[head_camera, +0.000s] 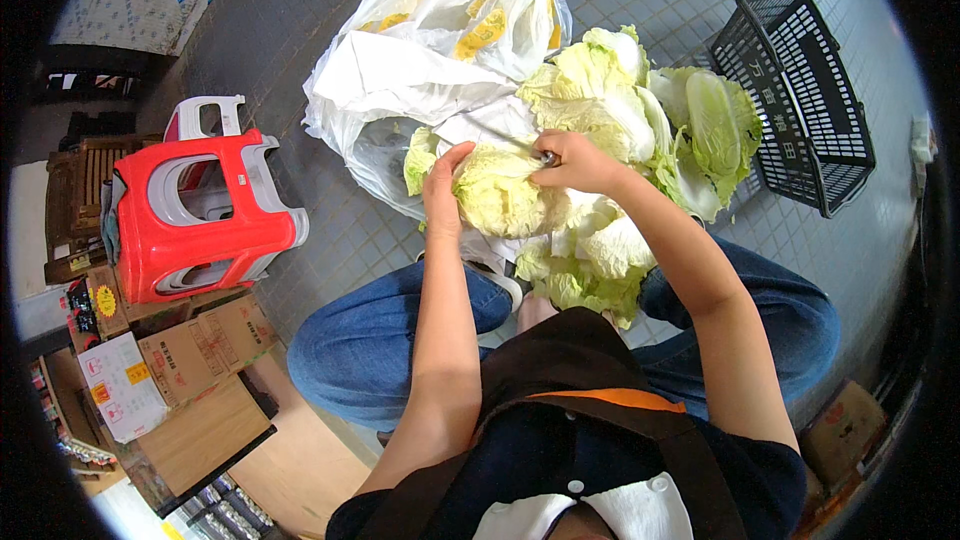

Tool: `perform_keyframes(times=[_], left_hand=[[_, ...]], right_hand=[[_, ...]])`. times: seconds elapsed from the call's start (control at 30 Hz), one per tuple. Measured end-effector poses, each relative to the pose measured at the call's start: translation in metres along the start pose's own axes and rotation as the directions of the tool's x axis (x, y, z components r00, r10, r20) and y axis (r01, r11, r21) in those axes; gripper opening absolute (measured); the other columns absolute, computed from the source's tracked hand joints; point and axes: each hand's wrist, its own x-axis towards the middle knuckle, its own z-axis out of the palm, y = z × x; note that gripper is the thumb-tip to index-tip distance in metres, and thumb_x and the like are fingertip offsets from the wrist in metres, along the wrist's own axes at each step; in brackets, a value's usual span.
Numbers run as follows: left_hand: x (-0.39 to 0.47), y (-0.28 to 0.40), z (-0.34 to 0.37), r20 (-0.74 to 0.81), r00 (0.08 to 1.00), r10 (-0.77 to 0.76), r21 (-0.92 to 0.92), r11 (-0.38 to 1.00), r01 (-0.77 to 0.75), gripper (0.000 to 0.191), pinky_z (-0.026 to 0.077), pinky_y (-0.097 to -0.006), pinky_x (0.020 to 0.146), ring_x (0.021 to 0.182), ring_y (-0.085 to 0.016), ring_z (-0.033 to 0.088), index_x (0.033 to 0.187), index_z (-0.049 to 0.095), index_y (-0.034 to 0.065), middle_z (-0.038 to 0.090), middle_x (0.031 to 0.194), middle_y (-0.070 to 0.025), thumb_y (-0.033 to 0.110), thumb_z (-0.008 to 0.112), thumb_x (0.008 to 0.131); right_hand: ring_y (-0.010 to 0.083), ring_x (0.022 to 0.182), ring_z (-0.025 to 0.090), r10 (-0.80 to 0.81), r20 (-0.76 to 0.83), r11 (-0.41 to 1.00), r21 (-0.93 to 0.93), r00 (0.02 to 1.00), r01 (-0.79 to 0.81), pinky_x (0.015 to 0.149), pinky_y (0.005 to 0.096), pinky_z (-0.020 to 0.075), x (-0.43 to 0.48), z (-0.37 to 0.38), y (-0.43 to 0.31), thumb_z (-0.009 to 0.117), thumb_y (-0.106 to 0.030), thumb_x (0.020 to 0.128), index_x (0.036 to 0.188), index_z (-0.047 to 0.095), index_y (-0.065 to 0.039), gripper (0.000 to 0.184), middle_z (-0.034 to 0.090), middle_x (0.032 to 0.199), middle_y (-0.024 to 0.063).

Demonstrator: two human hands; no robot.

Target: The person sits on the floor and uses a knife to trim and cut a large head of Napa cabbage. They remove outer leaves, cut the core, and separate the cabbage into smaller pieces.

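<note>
A pale yellow-green napa cabbage head (499, 199) lies on its side before me, among loose leaves. My left hand (444, 191) grips its left side, thumb along the upper edge. In my right hand (577, 163) is the handle of a knife (504, 135), whose thin blade points up and left over the far side of the cabbage. Loose cabbage leaves (600, 255) are heaped between my feet. More outer leaves (592, 94) lie beyond my right hand, and another napa cabbage (711, 112) rests to their right.
A large white plastic bag (390, 75) spreads over the grey tiled floor (330, 187) ahead. At the right stands a black plastic basket (802, 97) bearing writing. On the left are red and white plastic stools (202, 217), cardboard boxes (210, 349) and a wooden board (206, 435).
</note>
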Motion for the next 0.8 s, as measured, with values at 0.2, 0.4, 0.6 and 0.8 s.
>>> perform_keyframes(times=[0.2, 0.4, 0.6, 0.8], left_hand=[[-0.002, 0.002, 0.022, 0.187, 0.981, 0.053, 0.251, 0.963, -0.1, 0.07, 0.035, -0.0304, 0.095, 0.109, -0.021, 0.048, 0.117, 0.053, 0.0014, 0.053, 0.117, -0.0113, 0.061, 0.051, 0.081], [0.005, -0.001, 0.034, 0.284, 0.946, 0.154, 0.346, 0.904, -0.251, 0.062, 0.033, -0.0341, 0.099, 0.114, -0.024, 0.044, 0.121, 0.047, 0.0034, 0.045, 0.124, -0.0113, 0.037, 0.069, 0.074], [-0.01, 0.028, 0.037, 0.126, 0.992, -0.003, 0.402, 0.915, -0.048, 0.082, 0.04, -0.0315, 0.094, 0.115, -0.021, 0.043, 0.129, 0.036, 0.0054, 0.041, 0.129, -0.0129, 0.007, 0.08, 0.06], [0.001, 0.015, -0.009, -0.109, 0.994, 0.022, 0.179, 0.984, -0.002, 0.074, 0.039, -0.0304, 0.094, 0.111, -0.02, 0.047, 0.132, 0.035, 0.0076, 0.049, 0.123, -0.0101, 0.001, 0.072, 0.068]], right_hand=[[0.0141, 0.07, 0.057, 0.239, 0.04, 0.947, 0.213, 0.97, -0.241, 0.065, 0.0268, 0.0463, -0.012, -0.024, 0.009, 0.068, -0.02, 0.072, 0.099, 0.058, 0.002, 0.036, 0.061, 0.078, 0.0085], [0.0116, 0.066, 0.054, 0.263, -0.134, 0.945, 0.237, 0.956, -0.227, 0.063, 0.0251, 0.0445, -0.019, -0.026, 0.014, 0.067, -0.02, 0.072, 0.095, 0.06, 0.001, 0.032, 0.059, 0.072, 0.0058], [0.0108, 0.063, 0.051, 0.187, -0.075, 0.963, 0.209, 0.979, -0.168, 0.059, 0.026, 0.0428, 0.001, -0.024, 0.016, 0.065, -0.018, 0.071, 0.094, 0.06, 0.002, 0.031, 0.058, 0.069, 0.0044], [0.0136, 0.061, 0.052, 0.251, -0.013, 0.964, 0.099, 0.968, -0.248, 0.058, 0.0293, 0.0436, -0.002, -0.045, 0.03, 0.065, -0.019, 0.071, 0.092, 0.06, 0.003, 0.032, 0.059, 0.067, 0.0079]])
